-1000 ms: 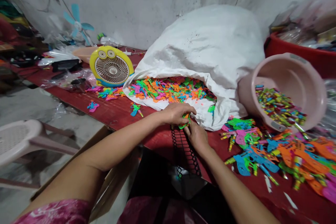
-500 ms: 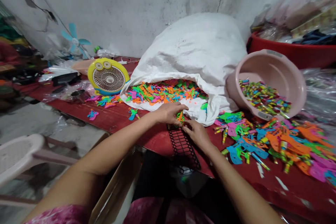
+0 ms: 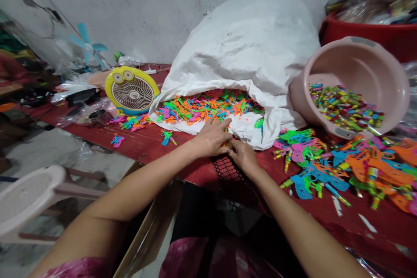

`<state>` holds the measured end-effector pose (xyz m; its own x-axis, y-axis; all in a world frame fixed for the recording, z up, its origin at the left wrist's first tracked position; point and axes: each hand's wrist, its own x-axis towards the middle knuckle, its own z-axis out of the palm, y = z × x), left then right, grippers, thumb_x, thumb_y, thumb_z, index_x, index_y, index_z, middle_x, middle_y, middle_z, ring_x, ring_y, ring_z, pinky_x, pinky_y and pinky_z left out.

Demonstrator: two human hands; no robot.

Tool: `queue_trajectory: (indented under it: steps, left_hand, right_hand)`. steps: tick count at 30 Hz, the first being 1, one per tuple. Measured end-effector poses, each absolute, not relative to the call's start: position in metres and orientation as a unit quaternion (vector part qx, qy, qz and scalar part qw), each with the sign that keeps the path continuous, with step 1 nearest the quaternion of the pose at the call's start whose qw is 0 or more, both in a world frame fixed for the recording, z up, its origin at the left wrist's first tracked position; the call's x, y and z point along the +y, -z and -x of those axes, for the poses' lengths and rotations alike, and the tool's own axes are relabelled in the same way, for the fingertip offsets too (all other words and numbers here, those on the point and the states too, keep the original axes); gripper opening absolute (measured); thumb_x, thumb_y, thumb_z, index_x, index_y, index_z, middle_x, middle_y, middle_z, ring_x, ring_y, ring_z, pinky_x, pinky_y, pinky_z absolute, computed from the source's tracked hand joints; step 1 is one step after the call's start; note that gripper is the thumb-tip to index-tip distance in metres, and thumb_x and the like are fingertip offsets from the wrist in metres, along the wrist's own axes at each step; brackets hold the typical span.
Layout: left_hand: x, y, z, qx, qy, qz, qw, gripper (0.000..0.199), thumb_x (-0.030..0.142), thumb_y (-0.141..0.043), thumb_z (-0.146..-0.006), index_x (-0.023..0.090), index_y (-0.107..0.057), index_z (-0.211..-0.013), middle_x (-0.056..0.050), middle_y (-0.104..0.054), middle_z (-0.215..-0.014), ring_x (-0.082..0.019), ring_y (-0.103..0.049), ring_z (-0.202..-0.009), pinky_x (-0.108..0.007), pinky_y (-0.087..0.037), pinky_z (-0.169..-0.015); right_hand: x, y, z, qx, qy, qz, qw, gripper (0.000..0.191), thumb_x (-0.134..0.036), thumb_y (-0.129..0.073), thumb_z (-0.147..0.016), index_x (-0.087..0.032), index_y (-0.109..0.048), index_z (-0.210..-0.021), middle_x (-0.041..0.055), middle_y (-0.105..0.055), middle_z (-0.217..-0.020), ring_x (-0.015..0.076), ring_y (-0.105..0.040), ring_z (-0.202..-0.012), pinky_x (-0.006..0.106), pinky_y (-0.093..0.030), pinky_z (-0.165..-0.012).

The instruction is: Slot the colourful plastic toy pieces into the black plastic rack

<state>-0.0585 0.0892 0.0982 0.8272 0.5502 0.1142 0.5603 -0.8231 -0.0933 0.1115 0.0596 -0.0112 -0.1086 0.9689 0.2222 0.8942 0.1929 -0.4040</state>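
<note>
Inside the sack [image 3: 247,39], neon plastic pieces [image 3: 208,108]

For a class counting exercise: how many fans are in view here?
2. A yellow cartoon-faced desk fan stands on the red table; a pale blue fan stands behind it, near the wall. Clutter at the left could hide others.

No legible text, label, brand or number found in view. Card packet [image 3: 402,5] in red tub [image 3: 368,34], top right: printing possible, too small and blurred to read. Grey tabs [image 3: 363,41] on rim of pink basin [image 3: 384,78]: no characters made out. Yellow desk fan [image 3: 132,93]: cartoon eyes only, no readable marking.
</note>
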Motion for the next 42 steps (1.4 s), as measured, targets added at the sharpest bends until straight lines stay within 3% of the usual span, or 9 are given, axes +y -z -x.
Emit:
queue_trajectory:
  steps: [7,13,15,17,20,28,33,38,42]
  left_hand:
    - [0.084,-0.096,0.044,-0.32,0.042,0.942,0.093,0.022,0.031,-0.057,-0.089,0.021,-0.074,-0.095,-0.015,-0.045,-0.144,-0.034,-0.056,-0.114,-0.061,-0.037,-0.102]
    - [0.082,-0.101,0.044,-0.304,0.024,0.949,0.084,0.022,0.033,-0.059,-0.088,0.021,-0.073,-0.101,-0.014,-0.039,-0.153,-0.036,-0.055,-0.121,-0.058,-0.038,-0.104]
    - [0.084,-0.104,0.051,-0.292,0.058,0.953,0.049,0.043,0.036,-0.066,-0.085,0.024,-0.062,-0.126,-0.013,-0.03,-0.16,-0.035,-0.048,-0.132,-0.055,-0.037,-0.109]
    - [0.089,-0.107,0.059,-0.305,0.114,0.945,-0.004,0.083,0.043,-0.075,-0.077,0.026,-0.036,-0.149,-0.014,-0.022,-0.164,-0.033,-0.037,-0.143,-0.05,-0.037,-0.113]
    - [0.097,-0.107,0.066,-0.375,0.13,0.915,-0.074,0.115,0.05,-0.081,-0.069,0.022,-0.013,-0.157,-0.017,-0.031,-0.16,-0.032,-0.039,-0.144,-0.044,-0.041,-0.111]
    - [0.1,-0.107,0.055,-0.466,0.008,0.884,-0.03,0.078,0.051,-0.07,-0.077,0.02,-0.04,-0.141,-0.012,-0.066,-0.127,-0.033,-0.064,-0.116,-0.038,-0.051,-0.091]
    - [0.111,-0.117,0.061,-0.415,-0.02,0.908,-0.047,0.068,0.058,-0.062,-0.081,0.019,-0.046,-0.134,-0.012,-0.069,-0.118,-0.031,-0.067,-0.105,-0.035,-0.051,-0.083]
    - [0.121,-0.117,0.066,-0.439,-0.012,0.895,-0.071,0.079,0.056,-0.058,-0.085,0.02,-0.033,-0.15,-0.013,-0.065,-0.128,-0.031,-0.064,-0.114,-0.037,-0.05,-0.091]
    - [0.125,-0.11,0.064,-0.44,-0.003,0.893,-0.094,0.071,0.054,-0.058,-0.084,0.023,-0.041,-0.146,-0.01,-0.063,-0.133,-0.032,-0.062,-0.118,-0.04,-0.049,-0.096]
  right_hand:
    - [0.059,0.003,-0.106,-0.736,-0.084,0.641,0.2,0.019,-0.03,-0.054,-0.091,-0.017,-0.068,-0.091,0.0089,-0.073,-0.085,0.0206,-0.064,-0.075,0.029,-0.033,-0.063]
    - [0.053,-0.002,-0.102,-0.73,-0.085,0.651,0.189,0.017,-0.026,-0.055,-0.092,-0.016,-0.067,-0.097,0.0106,-0.074,-0.093,0.0219,-0.066,-0.084,0.028,-0.034,-0.065]
    - [0.051,-0.002,-0.102,-0.731,-0.083,0.651,0.187,0.016,-0.026,-0.054,-0.094,-0.016,-0.067,-0.094,0.0104,-0.073,-0.091,0.0218,-0.065,-0.083,0.029,-0.033,-0.064]
    - [0.051,-0.003,-0.102,-0.736,-0.081,0.646,0.186,0.016,-0.027,-0.055,-0.094,-0.017,-0.066,-0.091,0.0094,-0.072,-0.089,0.0214,-0.065,-0.082,0.029,-0.031,-0.063]
    - [0.056,-0.003,-0.102,-0.749,-0.078,0.631,0.184,0.015,-0.028,-0.056,-0.095,-0.017,-0.065,-0.091,0.0088,-0.072,-0.09,0.021,-0.063,-0.082,0.029,-0.03,-0.064]
    - [0.083,0.001,-0.109,-0.788,-0.083,0.586,0.17,0.02,-0.033,-0.054,-0.096,-0.017,-0.066,-0.094,0.0093,-0.07,-0.091,0.0208,-0.061,-0.08,0.029,-0.031,-0.066]
    - [0.091,0.003,-0.113,-0.811,-0.099,0.549,0.175,0.012,-0.029,-0.059,-0.094,-0.018,-0.066,-0.094,0.0064,-0.069,-0.092,0.0189,-0.06,-0.084,0.027,-0.034,-0.07]
    - [0.099,0.005,-0.113,-0.819,-0.116,0.531,0.182,0.011,-0.022,-0.059,-0.091,-0.019,-0.067,-0.099,0.0055,-0.07,-0.097,0.0191,-0.061,-0.089,0.027,-0.039,-0.075]
    - [0.101,0.007,-0.108,-0.818,-0.122,0.53,0.189,0.018,-0.017,-0.057,-0.09,-0.019,-0.066,-0.105,0.0066,-0.07,-0.102,0.0205,-0.061,-0.095,0.03,-0.043,-0.082]
